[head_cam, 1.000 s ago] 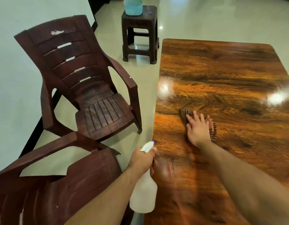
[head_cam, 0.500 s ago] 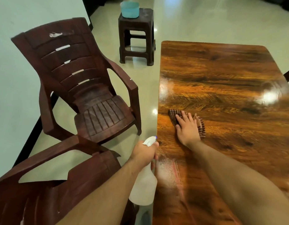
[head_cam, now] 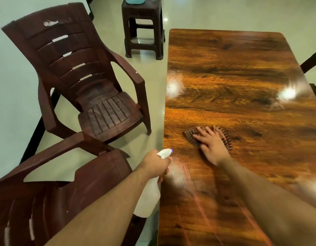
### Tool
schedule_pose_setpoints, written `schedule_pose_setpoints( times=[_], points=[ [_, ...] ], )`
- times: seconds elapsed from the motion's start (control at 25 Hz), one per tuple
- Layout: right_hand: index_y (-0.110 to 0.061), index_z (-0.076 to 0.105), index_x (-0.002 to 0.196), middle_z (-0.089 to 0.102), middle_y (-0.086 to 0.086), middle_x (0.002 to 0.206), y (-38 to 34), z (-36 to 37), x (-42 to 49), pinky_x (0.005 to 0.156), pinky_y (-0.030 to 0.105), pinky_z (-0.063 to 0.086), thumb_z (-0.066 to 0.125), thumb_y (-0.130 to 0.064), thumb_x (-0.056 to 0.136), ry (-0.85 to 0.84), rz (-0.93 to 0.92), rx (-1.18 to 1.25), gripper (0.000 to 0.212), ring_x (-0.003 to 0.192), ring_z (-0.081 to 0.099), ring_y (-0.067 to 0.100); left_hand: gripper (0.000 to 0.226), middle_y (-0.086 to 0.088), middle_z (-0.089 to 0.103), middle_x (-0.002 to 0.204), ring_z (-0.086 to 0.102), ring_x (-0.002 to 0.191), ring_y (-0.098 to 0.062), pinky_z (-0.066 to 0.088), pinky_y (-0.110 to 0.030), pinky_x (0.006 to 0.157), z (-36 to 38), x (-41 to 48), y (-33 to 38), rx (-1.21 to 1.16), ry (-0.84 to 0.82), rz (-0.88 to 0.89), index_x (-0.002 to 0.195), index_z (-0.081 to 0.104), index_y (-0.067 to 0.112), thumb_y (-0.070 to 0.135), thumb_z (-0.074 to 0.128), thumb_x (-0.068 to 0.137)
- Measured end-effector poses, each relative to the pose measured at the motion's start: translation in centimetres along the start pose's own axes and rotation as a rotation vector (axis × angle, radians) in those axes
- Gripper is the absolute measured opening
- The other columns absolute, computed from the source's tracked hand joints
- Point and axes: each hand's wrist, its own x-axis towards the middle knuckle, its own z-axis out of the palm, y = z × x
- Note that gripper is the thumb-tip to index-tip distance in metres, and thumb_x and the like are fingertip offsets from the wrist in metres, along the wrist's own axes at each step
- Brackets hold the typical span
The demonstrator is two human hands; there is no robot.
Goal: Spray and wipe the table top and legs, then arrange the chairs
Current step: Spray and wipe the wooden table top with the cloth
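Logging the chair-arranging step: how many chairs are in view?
3: far chair left of the table, near chair bottom left, part of a likely third chair at right edge; more may be hidden.

The right hand (head_cam: pixel 213 148) is sliding the cloth (head_cam: pixel 190 136) back rightward from the left edge of the table (head_cam: pixel 242 55), while the wet patch (head_cam: pixel 178 176) beside the bottle (head_cam: pixel 148 197) is spreading.

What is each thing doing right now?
Glossy wooden table: misted patch near left edge.
White plastic spray bottle: gripped by left hand, nozzle toward table.
Dark checked cloth: flat on table, pressed by right hand.
Two brown plastic armchairs: upright, apart from table.
Blue tub: on dark stool.
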Motion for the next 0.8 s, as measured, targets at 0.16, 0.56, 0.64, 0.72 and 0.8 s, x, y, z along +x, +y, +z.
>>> schedule_pose_setpoints(
  times=[0.16,0.56,0.64,0.72,0.8],
  points=[
    [-0.031,0.049,0.147,0.021,-0.007,0.164,-3.7,2.1,0.4,0.124,0.046,-0.002,0.038,-0.028,0.089,0.062,0.175,0.029,0.058,0.154,0.009,0.025,0.026,-0.011,0.071,0.080,0.061,0.039,-0.017,0.047,-0.023,0.040,1.7,-1.9,-1.5,0.237,0.011,-0.020,0.107,0.059,0.009,0.034,0.060,0.099],
    [-0.038,0.039,0.151,0.012,-0.012,0.166,-4.2,3.3,-6.7,0.121,0.041,-0.012,0.042,-0.025,0.098,-0.159,-0.254,-0.112,0.055,0.154,-0.001,0.019,0.032,-0.020,0.077,0.090,0.061,0.048,-0.023,0.058,-0.044,0.063,2.8,-6.7,-4.2,0.261,0.106,0.025,0.093,0.068,0.001,0.031,0.058,0.100],
    [-0.036,0.032,0.155,0.006,-0.006,0.168,-7.1,3.6,-5.1,0.123,0.044,-0.010,0.042,-0.023,0.101,-0.036,0.061,-0.097,0.056,0.155,-0.003,0.024,0.034,-0.021,0.077,0.087,0.061,0.048,-0.022,0.059,-0.044,0.065,3.2,-7.4,-4.4,0.262,0.121,0.039,0.093,0.069,-0.002,0.030,0.058,0.099],
    [-0.032,0.028,0.157,0.003,-0.004,0.168,-11.4,6.0,-6.2,0.124,0.049,-0.007,0.043,-0.021,0.099,-0.078,0.021,-0.084,0.060,0.155,-0.006,0.024,0.038,-0.024,0.076,0.084,0.061,0.043,-0.023,0.056,-0.036,0.057,3.8,-8.2,-4.5,0.245,0.098,0.042,0.087,0.068,-0.006,0.027,0.056,0.100],
    [-0.029,0.035,0.155,0.016,-0.006,0.167,-12.4,7.7,-9.9,0.125,0.050,-0.003,0.046,-0.021,0.098,-0.221,-0.270,-0.067,0.059,0.155,-0.001,0.021,0.035,-0.023,0.076,0.080,0.059,0.037,-0.019,0.051,-0.029,0.047,4.3,-9.2,-4.4,0.238,0.064,0.036,0.086,0.068,-0.003,0.025,0.055,0.103]
  ],
)
